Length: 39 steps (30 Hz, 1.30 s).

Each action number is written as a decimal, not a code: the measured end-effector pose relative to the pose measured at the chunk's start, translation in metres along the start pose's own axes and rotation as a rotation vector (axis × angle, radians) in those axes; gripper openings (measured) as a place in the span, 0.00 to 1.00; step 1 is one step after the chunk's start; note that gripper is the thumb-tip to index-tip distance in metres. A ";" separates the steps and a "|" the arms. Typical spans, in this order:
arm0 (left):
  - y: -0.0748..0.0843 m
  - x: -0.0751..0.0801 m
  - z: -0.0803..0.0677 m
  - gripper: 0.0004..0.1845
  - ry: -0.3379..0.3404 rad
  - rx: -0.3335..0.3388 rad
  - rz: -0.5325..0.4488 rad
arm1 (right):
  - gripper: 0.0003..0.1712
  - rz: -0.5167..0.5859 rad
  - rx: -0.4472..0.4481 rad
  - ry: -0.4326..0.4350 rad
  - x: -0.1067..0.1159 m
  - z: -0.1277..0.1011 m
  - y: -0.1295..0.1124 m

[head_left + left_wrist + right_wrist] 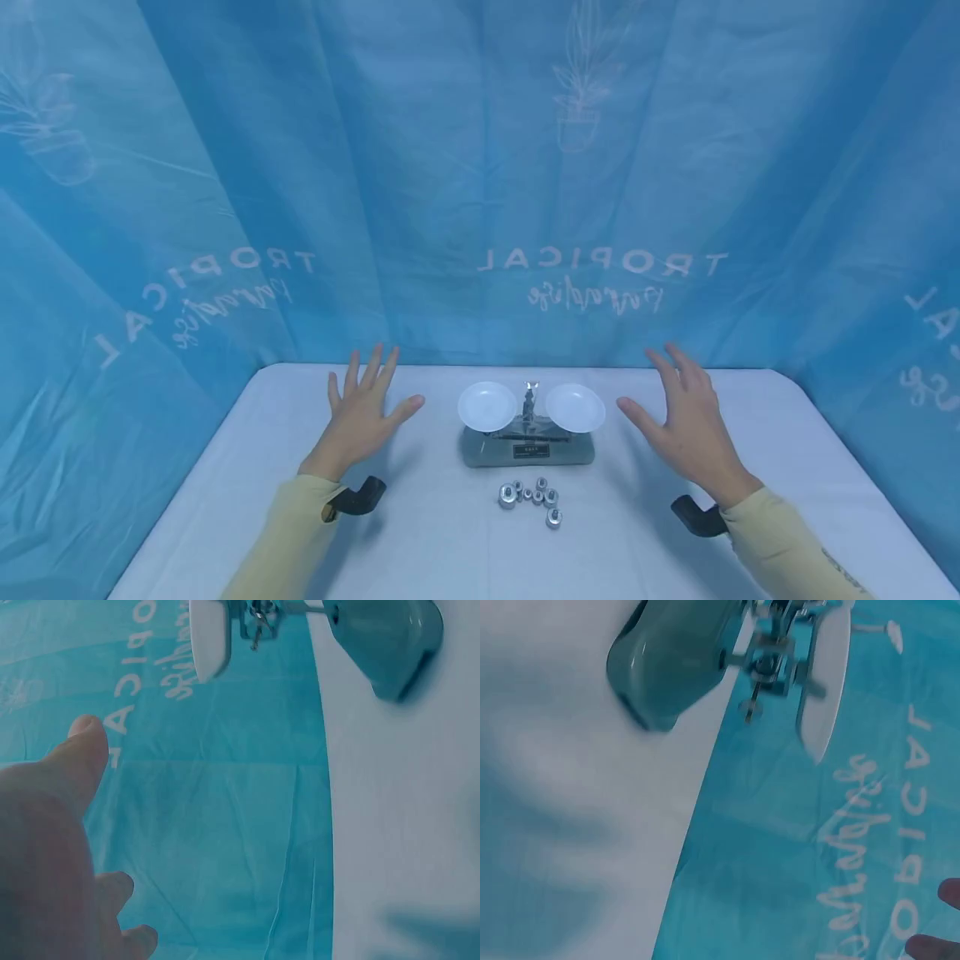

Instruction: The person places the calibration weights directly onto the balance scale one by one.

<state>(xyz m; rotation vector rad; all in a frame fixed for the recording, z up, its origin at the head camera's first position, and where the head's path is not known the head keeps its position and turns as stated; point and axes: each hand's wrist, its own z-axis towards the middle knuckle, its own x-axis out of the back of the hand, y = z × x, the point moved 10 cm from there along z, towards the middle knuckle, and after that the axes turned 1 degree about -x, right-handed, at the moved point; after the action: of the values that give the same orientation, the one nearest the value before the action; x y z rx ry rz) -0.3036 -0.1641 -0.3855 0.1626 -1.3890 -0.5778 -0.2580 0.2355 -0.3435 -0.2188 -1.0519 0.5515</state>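
Note:
A balance scale [529, 450] with a grey-green base and two white pans stands on the white table. Its left pan [487, 407] and right pan [575, 407] hold nothing. My left hand [360, 423] is spread to the left of the scale, fingers apart, with its thumb toward the left pan. On the other side, my right hand [686, 421] hovers with fingers extended and thumb pointing at the right pan. Both hands are apart from the scale. In front of the base stand several silver metal weights [507, 497], one [554, 519] nearer the front.
White cloth covers the table [420, 542]. Blue curtains [450, 183] with mirrored white lettering hang behind it and along both sides. A black wrist mount [360, 497] sticks out at the left cuff, another [699, 517] at the right.

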 end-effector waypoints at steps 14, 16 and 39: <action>0.010 -0.027 -0.002 0.47 -0.032 0.039 -0.187 | 0.39 0.111 0.021 0.045 -0.018 -0.020 -0.031; 0.011 -0.029 -0.002 0.46 -0.025 0.049 -0.212 | 0.37 0.136 0.043 0.069 -0.020 -0.023 -0.036; 0.004 -0.071 -0.008 0.46 -0.055 0.161 -0.565 | 0.25 0.234 0.075 0.187 -0.051 -0.053 -0.067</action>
<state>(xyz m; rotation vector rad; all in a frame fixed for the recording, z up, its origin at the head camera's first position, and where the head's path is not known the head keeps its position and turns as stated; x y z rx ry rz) -0.2998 -0.1291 -0.4478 0.6880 -1.4438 -0.9397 -0.2094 0.1564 -0.3793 -0.3233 -0.8267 0.7653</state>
